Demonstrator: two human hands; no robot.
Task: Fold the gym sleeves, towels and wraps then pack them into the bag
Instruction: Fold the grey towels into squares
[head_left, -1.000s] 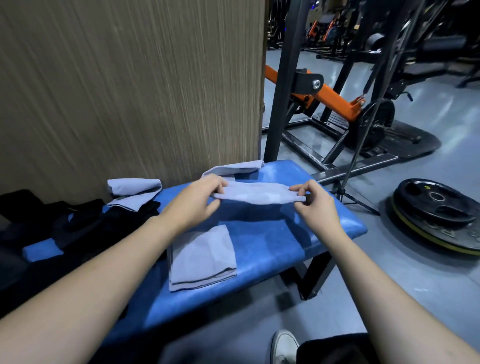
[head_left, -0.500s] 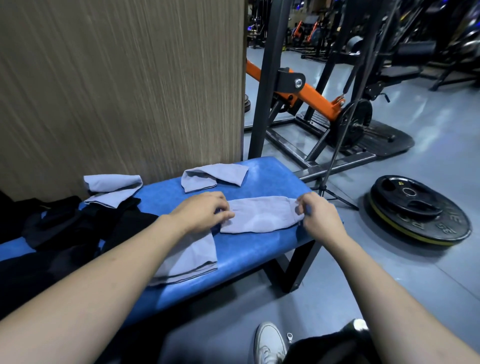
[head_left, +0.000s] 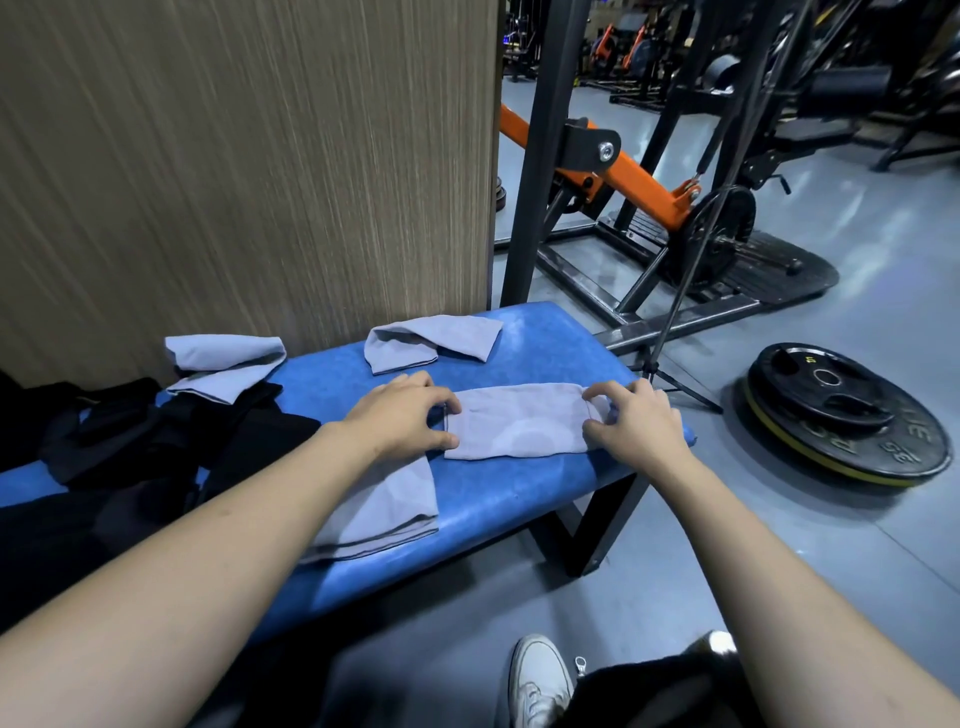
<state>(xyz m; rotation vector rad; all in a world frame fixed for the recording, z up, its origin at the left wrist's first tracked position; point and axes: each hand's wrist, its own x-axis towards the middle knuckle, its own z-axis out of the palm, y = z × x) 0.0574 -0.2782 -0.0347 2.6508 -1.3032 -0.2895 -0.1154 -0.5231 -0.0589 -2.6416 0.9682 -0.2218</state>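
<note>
Here, with the grey sleeve (head_left: 517, 428) flat on the right end of the blue bench (head_left: 488, 499), we keep left hand (head_left: 402, 418) and right hand (head_left: 636, 423) pinching its ends, then fold one end squarely onto the other.

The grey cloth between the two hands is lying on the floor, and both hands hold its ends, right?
Not quite. The head view shows the grey cloth lying on the blue bench, not the floor. The left hand and right hand do hold its ends.
</note>
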